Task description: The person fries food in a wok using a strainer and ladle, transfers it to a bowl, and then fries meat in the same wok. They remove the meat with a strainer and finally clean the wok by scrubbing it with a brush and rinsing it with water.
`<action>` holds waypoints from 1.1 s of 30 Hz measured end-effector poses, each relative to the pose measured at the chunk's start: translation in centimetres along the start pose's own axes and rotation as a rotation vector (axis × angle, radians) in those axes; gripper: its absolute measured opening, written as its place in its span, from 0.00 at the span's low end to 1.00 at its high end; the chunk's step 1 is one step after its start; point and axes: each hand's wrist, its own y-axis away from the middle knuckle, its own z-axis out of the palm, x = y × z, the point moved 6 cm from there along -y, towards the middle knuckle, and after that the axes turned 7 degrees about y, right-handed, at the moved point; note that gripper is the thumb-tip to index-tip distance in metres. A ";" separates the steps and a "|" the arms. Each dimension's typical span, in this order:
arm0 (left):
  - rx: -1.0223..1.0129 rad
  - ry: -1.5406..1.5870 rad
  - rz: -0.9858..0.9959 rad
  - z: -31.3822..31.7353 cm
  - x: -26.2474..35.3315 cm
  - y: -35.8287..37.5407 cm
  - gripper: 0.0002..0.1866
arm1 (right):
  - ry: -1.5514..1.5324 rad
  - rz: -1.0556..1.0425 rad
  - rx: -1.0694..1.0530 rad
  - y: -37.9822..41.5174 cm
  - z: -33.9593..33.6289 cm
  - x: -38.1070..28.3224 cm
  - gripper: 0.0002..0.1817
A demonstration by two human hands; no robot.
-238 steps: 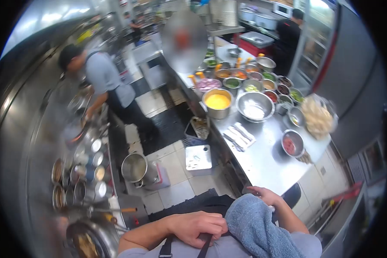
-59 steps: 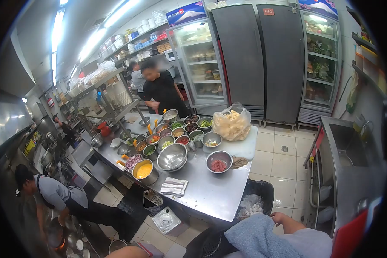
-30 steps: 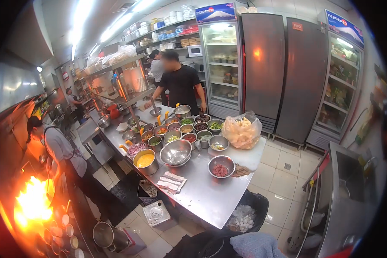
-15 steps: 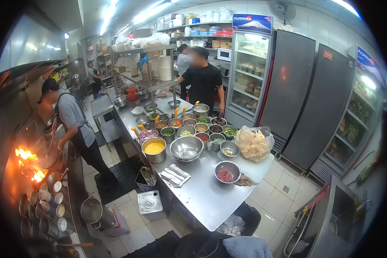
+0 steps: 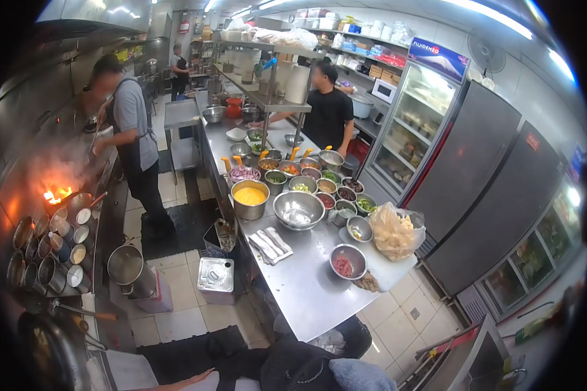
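Note:
Neither my left hand nor my right hand shows. A strip of bare arm runs along the bottom edge, left of my dark apron (image 5: 297, 368), and its hand is out of frame. Left of this arm, a dark wok (image 5: 45, 352) and a wooden-handled utensil (image 5: 98, 315) are at the stove's near end. A blue-grey cloth (image 5: 365, 376) lies against the apron. Beyond it, the steel table (image 5: 306, 293) holds a bowl of red meat (image 5: 347, 262), a large empty bowl (image 5: 299, 210), a pot of yellow liquid (image 5: 250, 199) and folded white cloths (image 5: 270, 245).
At the left stove a co-worker (image 5: 134, 111) stands by flames (image 5: 57, 194). Another person in black (image 5: 329, 114) stands behind the table, with one more person (image 5: 178, 68) far back. A square tin (image 5: 216, 275) and a stockpot (image 5: 132, 268) stand in the aisle.
The view has swung left and down, bringing the near wok and a strip of bare arm into sight. The flames look smaller, with more smoke, and the stove co-worker stands more upright.

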 end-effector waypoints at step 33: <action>0.124 0.171 -0.072 1.8 -2.4 5.6 0.34 | 0.042 0.027 -0.031 1.0 2.1 0.2 0.18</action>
